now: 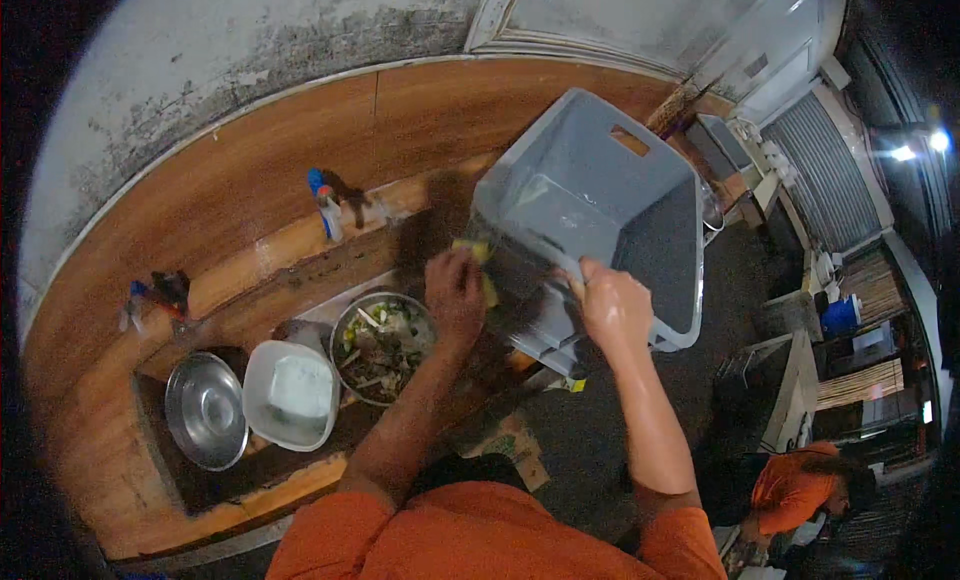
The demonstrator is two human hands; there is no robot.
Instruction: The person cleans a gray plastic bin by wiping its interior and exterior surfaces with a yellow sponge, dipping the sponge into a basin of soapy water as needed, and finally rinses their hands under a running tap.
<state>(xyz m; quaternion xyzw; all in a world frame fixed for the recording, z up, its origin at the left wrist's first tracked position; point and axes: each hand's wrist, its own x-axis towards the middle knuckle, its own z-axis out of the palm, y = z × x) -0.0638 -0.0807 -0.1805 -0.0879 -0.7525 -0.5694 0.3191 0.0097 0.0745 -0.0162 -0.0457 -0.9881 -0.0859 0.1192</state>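
Note:
My right hand (616, 301) grips the near rim of a large grey plastic crate (559, 197), at a handle slot. The crate is tilted, with its open top facing me. In my left hand (457, 295) is a yellow-green sponge (478, 259), held against or close to the crate's outer left side; whether it touches is blurred. Just left of that hand stands a round metal bowl (337, 370) of food scraps. Beside it are a white square plastic tub (290, 395) and a shiny metal bowl (207, 411), both tilted in the sink.
A brown tiled sink (161, 460) surrounds the bowls. Two taps with blue handles, one right (327, 209) and one left (161, 299), project from the tiled wall. A flattened cardboard piece (517, 449) lies on the floor. Another person in an orange shirt (791, 482) is at the lower right.

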